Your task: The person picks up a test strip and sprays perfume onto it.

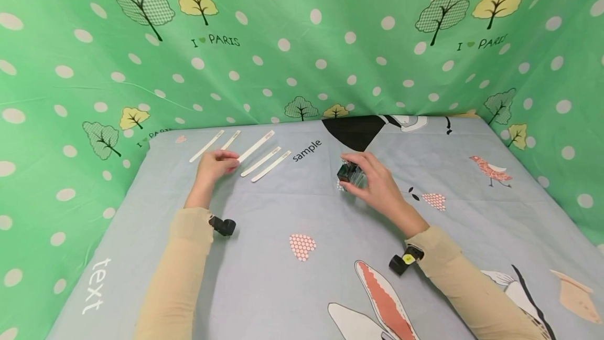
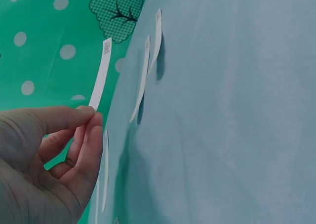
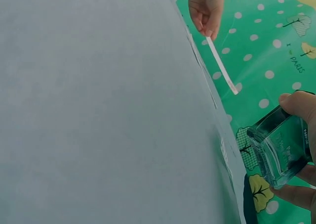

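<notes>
My left hand (image 1: 214, 167) pinches a white paper test strip (image 2: 101, 73) by one end between thumb and fingertips. The strip is raised over the table, and its far end bears small print. Several more strips lie slanted on the cloth around it, one strip (image 1: 206, 146) to the left and another strip (image 1: 271, 166) to the right. In my right hand (image 1: 377, 185) is a square, clear glass perfume bottle (image 3: 279, 152) with a dark top, gripped between thumb and fingers. The bottle is tilted, with lettering on its face, and part of it is hidden by the hand.
A pale blue-grey printed cloth (image 1: 264, 214) covers the table. Behind it and at both sides hangs a green dotted curtain (image 1: 292, 67). Small black cameras sit on both wrists, such as the left wrist camera (image 1: 223, 225).
</notes>
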Demonstrator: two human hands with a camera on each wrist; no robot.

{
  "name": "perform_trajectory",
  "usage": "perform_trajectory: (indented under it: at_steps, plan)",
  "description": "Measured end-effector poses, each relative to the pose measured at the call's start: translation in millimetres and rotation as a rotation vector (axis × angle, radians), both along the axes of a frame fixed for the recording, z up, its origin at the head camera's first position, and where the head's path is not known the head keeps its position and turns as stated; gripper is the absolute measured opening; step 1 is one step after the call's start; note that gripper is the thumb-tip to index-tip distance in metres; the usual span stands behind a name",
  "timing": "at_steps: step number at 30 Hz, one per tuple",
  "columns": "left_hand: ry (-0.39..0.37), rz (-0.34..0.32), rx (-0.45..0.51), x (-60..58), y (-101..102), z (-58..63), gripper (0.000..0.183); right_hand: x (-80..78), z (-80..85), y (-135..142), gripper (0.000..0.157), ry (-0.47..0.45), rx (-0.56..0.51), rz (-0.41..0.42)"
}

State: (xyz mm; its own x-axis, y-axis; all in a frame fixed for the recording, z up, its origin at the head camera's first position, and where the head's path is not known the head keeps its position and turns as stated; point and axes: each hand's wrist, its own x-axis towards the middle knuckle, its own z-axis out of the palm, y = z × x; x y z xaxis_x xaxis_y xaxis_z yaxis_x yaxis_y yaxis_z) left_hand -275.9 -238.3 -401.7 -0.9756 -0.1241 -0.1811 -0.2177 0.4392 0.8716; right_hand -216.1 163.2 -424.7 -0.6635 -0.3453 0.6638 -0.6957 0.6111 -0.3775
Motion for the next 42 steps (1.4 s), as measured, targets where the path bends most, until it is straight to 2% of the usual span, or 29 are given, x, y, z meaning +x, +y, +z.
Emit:
perform_trajectory:
  at_steps: [10,23,30,36,42]
  plan:
    - [-0.072,0.034,0.007,-2.3,-2,-9.0,0.036,1.2,0.0,1,0.064,-0.013,0.003,-0.003]
    - [-0.08,0.056,0.008,-2.2,-9,-17.1,0.036,1.0,-0.2,1,0.063,-0.018,0.002,-0.001]
    - [-0.094,0.083,-0.017,-1.6,-12,-16.2,0.036,0.1,-1.4,1,0.065,-0.003,0.002,0.002]
    - [-0.069,0.124,-0.031,-0.4,-16,-13.7,0.036,0.2,-1.8,1,0.065,-0.003,0.001,0.003]
    - [-0.001,0.217,-0.06,-1.0,-21,-11.5,0.034,0.8,-2.1,1,0.065,-0.009,-0.001,0.005]
